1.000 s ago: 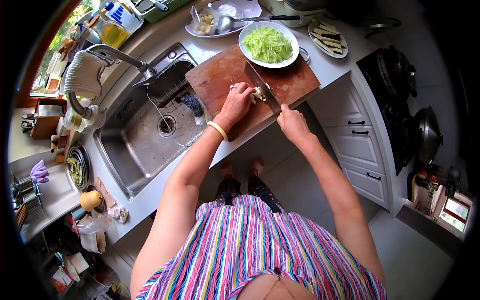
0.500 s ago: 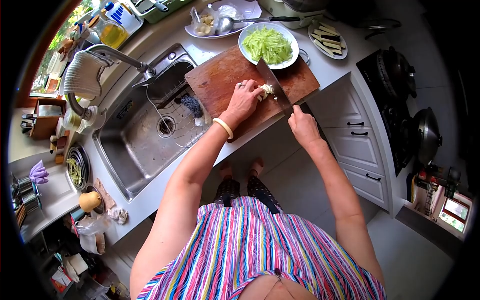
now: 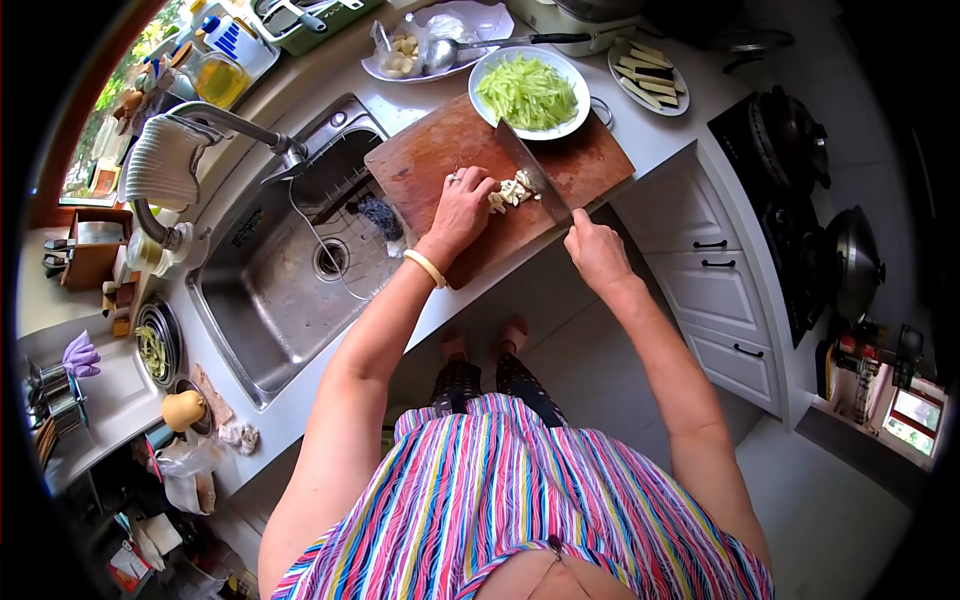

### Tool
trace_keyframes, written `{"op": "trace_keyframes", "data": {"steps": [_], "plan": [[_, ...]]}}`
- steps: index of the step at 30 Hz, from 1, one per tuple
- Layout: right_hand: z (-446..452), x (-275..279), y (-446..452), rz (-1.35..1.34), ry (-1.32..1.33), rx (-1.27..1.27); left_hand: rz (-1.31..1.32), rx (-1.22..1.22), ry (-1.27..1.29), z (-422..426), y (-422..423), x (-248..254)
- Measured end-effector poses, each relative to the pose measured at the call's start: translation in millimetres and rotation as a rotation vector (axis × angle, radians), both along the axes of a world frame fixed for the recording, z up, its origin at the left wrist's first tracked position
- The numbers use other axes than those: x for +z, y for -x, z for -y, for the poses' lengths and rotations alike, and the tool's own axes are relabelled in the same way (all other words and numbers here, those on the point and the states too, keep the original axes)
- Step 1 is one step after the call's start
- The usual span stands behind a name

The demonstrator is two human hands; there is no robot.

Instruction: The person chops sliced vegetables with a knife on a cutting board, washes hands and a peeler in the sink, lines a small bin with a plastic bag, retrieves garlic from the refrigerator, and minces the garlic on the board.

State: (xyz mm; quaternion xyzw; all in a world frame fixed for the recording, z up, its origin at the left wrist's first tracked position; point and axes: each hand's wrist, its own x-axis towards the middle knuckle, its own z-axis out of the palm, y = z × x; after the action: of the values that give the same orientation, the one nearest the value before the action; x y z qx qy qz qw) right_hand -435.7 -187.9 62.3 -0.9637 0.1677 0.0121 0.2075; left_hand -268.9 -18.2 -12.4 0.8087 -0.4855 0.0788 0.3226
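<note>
My right hand [image 3: 598, 252] grips the handle of a cleaver [image 3: 532, 170], whose dark blade slants across the wooden cutting board [image 3: 420, 160]. Left of the blade lies a small heap of chopped garlic [image 3: 513, 191], pale and in small pieces. My left hand [image 3: 462, 208] rests on the board with curled fingers, its fingertips against the left side of the heap. Whether a piece is pinched under those fingers is hidden. A white bowl of shredded light-green vegetable [image 3: 527, 92] stands on the board's far edge, close to the blade's tip.
Left of the board is a steel sink [image 3: 270, 300] with a wire rack. Behind stand a plate with a bag of garlic cloves [image 3: 402, 56], a ladle [image 3: 440, 58] and a plate of dark-skinned vegetable strips [image 3: 650, 78]. A stove [image 3: 790, 220] is at right.
My left hand has moved left along the board, and more garlic pieces show between it and the blade. The cleaver stays in my right hand, shifted slightly left.
</note>
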Motion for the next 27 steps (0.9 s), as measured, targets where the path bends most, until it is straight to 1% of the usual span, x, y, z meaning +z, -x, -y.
{"op": "trace_keyframes", "data": {"steps": [2,5,9,10,13,22,27], "plan": [[2.0,1.6,-0.5,0.013,0.003,-0.023,0.015,0.02,0.004,0.1,1.0,-3.2],[7.5,2.8,2.7,0.015,0.016,-0.039,0.101,0.003,-0.009,16.5,8.9,7.9],[12.7,5.3,4.3,0.017,0.034,-0.032,0.079,0.007,-0.102,24.7,9.7,6.3],[13.3,5.5,5.5,0.016,0.03,-0.027,0.108,0.006,-0.109,20.1,8.4,7.8],[11.5,3.1,5.3,0.021,0.016,-0.01,0.048,-0.019,-0.077,5.5,8.3,5.5],[-8.2,-11.2,8.7,0.024,-0.05,-0.034,0.028,0.001,-0.028,-4.4,14.4,2.7],[-20.8,-9.6,3.0,0.055,-0.082,-0.05,0.015,0.015,-0.013,-7.0,15.5,3.8]]}}
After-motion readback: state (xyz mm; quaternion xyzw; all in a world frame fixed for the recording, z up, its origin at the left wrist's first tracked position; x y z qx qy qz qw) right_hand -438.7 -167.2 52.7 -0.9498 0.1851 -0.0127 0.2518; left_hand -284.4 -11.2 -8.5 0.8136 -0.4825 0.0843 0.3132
